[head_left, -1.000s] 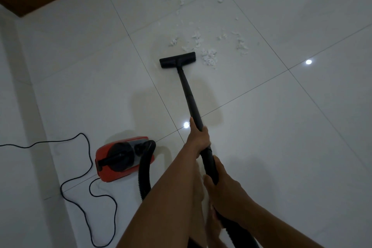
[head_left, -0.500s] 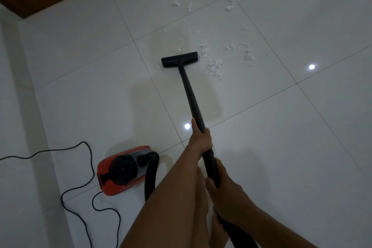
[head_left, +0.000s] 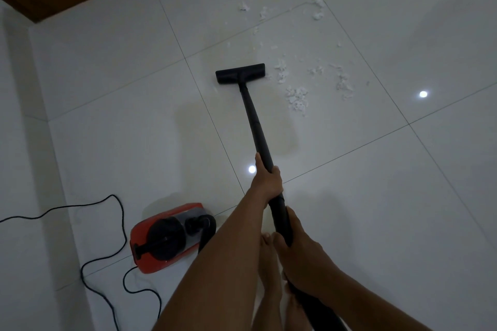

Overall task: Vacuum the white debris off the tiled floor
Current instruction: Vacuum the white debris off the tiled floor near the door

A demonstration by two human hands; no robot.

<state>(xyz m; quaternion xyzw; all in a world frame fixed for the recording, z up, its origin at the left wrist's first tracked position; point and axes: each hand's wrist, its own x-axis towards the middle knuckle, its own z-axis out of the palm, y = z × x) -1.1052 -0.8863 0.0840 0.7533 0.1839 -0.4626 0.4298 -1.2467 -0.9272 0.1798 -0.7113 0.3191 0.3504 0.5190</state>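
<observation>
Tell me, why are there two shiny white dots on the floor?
Head view: the right dot past the white debris and the left dot beside the left hand look like lamp glare on the glossy tiled floor; the picture is dim, and the wide lens slightly bends tile lines.

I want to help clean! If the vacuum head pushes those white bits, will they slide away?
The white bits look small and ragged, so they are probably very light and easily scattered. The tiled floor shines, so they would likely slide. Being loose crumbs, they probably won't roll.
</observation>
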